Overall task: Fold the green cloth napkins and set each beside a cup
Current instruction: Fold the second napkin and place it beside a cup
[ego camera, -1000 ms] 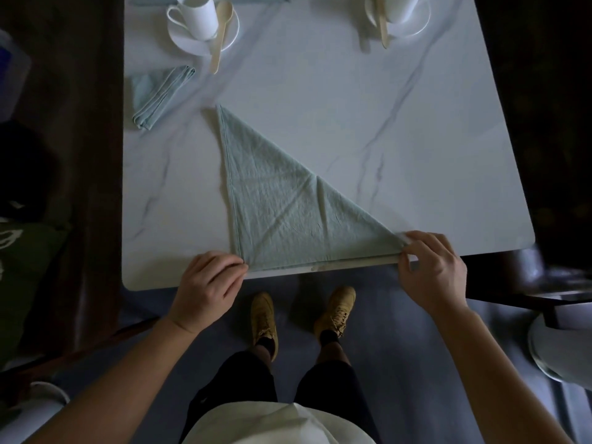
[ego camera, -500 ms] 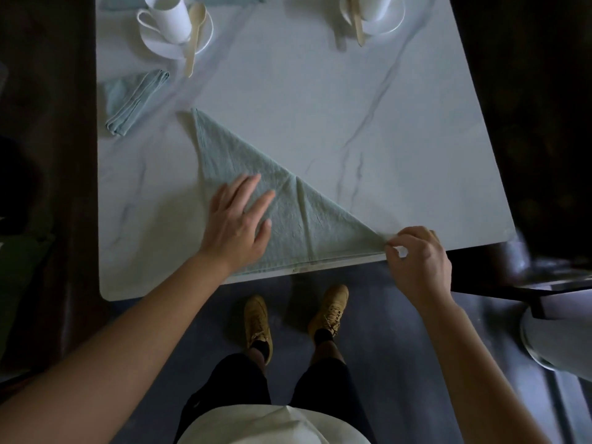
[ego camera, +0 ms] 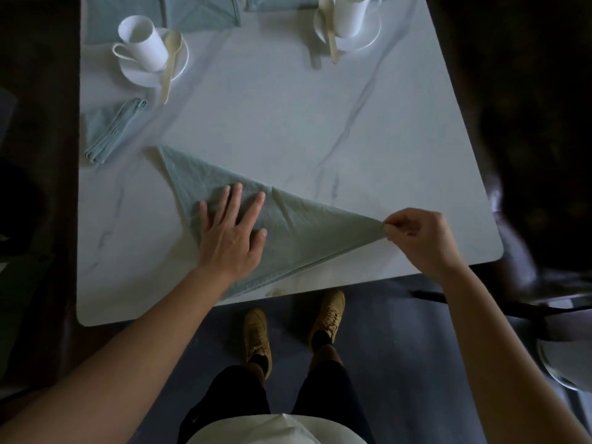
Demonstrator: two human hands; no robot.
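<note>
Head view: triangular green napkin [ego camera: 301, 232] lies flat, centre-low on marble surface [ego camera: 288, 116]. Left hand [ego camera: 232, 233] flat, fingers spread, pressing its left half. Right hand [ego camera: 419, 238] grip pinched shut on the napkin's right corner, lifted slightly. Folded napkin [ego camera: 112, 129] lies just below the upper-left cup [ego camera: 144, 43].

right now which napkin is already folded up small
The folded napkin just below the left cup; the triangle napkin is mid-fold under both hands.

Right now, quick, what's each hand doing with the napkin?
Left hand: open, palm flat, pressing down on the triangular napkin.
Right hand: closed, fingertips pinching the napkin's right corner, lifted slightly off the table.
</note>
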